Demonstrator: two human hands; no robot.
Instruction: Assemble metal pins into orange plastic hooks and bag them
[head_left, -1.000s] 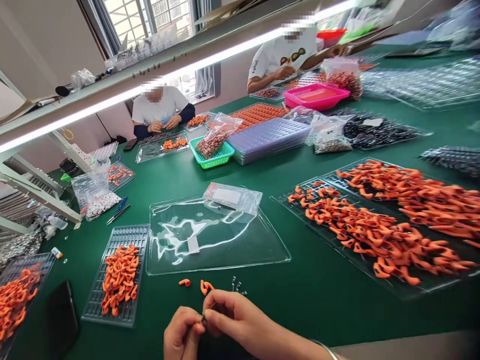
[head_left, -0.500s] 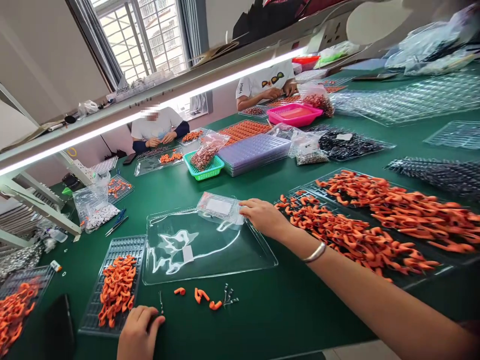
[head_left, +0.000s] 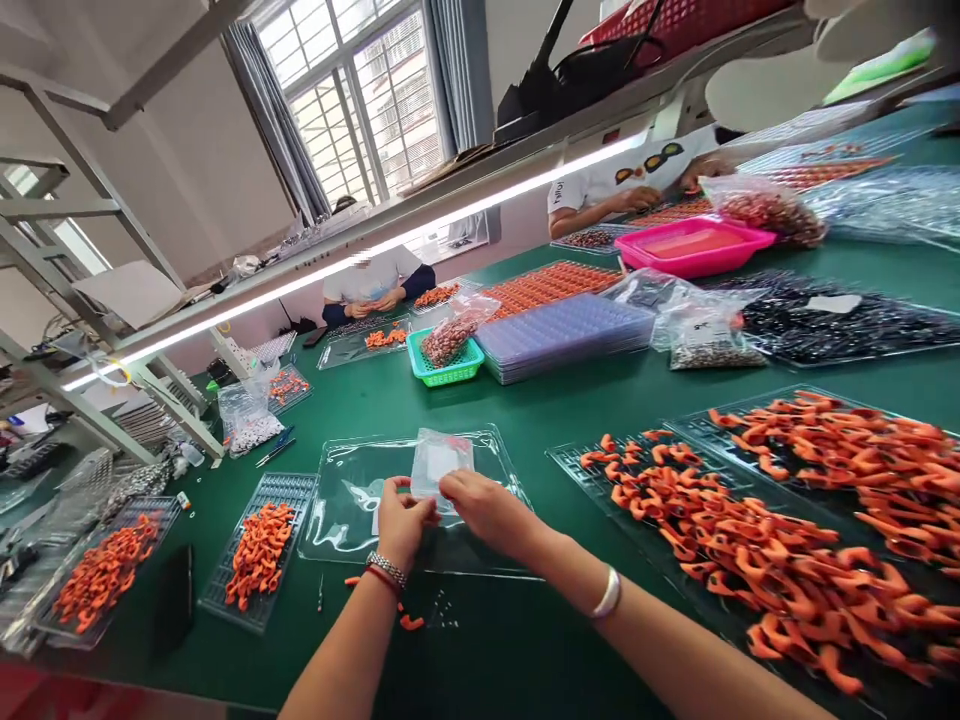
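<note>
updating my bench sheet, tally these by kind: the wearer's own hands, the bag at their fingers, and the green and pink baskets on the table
Hands, left hand and right hand: 2
bag: 1
green basket: 1
pink basket: 1
Total: 5

Both arms reach in from the near side. The left arm (head_left: 341, 650) leans far and a little right. The right arm (head_left: 667, 630) comes from the near right and slants far and left, and more of it shows. The left wrist (head_left: 386, 570) is almost straight. The left hand (head_left: 405, 520) has bent fingers, and its thumb points right. The right hand (head_left: 487, 510) has its fingers curled down, pinching, with its back up. The two hands are just beside each other.
</note>
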